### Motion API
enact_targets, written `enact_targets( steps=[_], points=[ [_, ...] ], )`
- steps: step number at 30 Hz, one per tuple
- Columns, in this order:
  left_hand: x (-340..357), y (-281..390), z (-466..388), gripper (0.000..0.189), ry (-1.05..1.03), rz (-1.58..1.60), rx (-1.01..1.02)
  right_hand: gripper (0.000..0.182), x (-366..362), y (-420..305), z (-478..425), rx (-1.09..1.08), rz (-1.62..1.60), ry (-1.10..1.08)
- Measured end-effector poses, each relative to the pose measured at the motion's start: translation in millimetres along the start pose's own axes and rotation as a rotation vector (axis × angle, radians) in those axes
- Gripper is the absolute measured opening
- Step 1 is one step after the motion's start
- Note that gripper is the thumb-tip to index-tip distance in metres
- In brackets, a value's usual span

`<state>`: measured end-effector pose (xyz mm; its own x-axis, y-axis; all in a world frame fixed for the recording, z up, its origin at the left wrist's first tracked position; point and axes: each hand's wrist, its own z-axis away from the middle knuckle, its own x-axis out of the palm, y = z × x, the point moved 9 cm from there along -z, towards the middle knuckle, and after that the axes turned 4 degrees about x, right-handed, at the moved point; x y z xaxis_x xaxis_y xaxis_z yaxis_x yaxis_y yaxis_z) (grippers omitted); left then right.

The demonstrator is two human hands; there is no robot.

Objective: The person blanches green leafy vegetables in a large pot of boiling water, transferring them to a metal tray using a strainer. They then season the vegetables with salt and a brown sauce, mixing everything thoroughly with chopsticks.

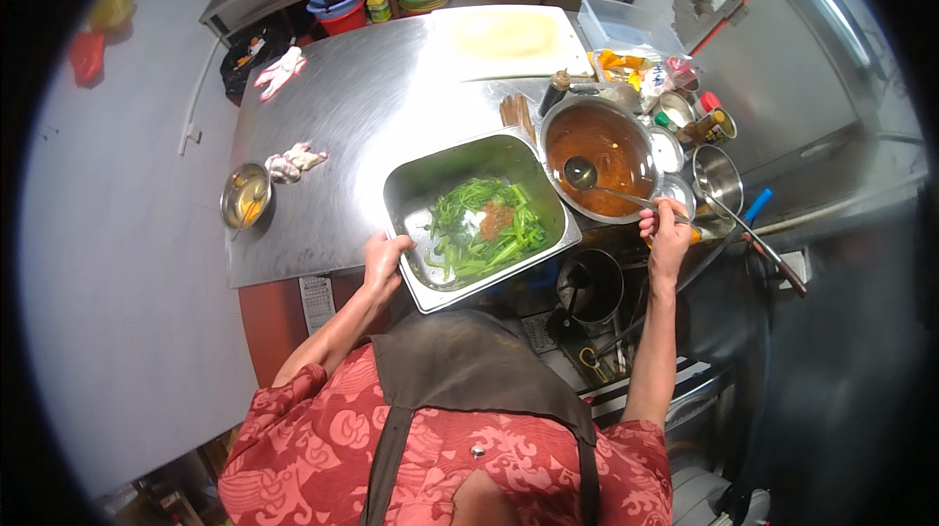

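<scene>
My left hand (384,260) grips the left rim of a deep stainless steel food pan (490,273), which sits at the near edge of the steel table. Inside the pan lie chopped green vegetables (517,241), topped with a reddish-brown seasoning (497,221) and some white powder (473,219). My right hand (666,229) is closed around the handle of a metal ladle (581,173). The ladle's bowl is over a large steel basin (546,185) of reddish-brown liquid, just right of the pan; whether it touches the liquid is unclear.
A white cutting board (513,42) lies behind. White gloves (281,73) and a small steel bowl of yellow liquid (246,196) are at the left. A dark bottle (554,91), metal pots (717,178) and a clear plastic bin (627,24) crowd the right. A dark pot (590,284) stands below the edge.
</scene>
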<state>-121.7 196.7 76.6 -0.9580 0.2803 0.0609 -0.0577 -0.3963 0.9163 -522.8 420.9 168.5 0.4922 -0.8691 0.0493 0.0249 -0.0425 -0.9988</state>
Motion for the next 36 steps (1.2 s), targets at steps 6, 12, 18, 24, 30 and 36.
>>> enact_targets(
  steps=[6, 12, 18, 24, 30, 36],
  points=[
    [-2, -21, -8, 0.019, -0.007, 0.091, -0.043, 0.013, 47, -36, 40, -0.064, 0.063, -0.208],
    [-3, -34, -15, 0.018, -0.026, 0.16, -0.041, 0.008, 97, -27, 79, -0.21, 0.346, -0.515],
    [-4, -33, -12, 0.02, -0.034, 0.16, -0.024, 0.011, 82, -42, 78, -0.389, 0.345, -0.365],
    [-2, -34, -15, 0.021, -0.028, 0.153, -0.038, 0.012, 16, -22, 30, -0.326, 0.243, -0.032],
    [-2, -26, -7, 0.024, -0.022, 0.137, -0.053, 0.007, 46, -37, 50, -0.783, 0.858, -0.098],
    [1, -27, -10, 0.024, -0.03, 0.123, -0.035, 0.014, -4, -1, 20, -0.444, 0.437, -0.022]
  ],
)
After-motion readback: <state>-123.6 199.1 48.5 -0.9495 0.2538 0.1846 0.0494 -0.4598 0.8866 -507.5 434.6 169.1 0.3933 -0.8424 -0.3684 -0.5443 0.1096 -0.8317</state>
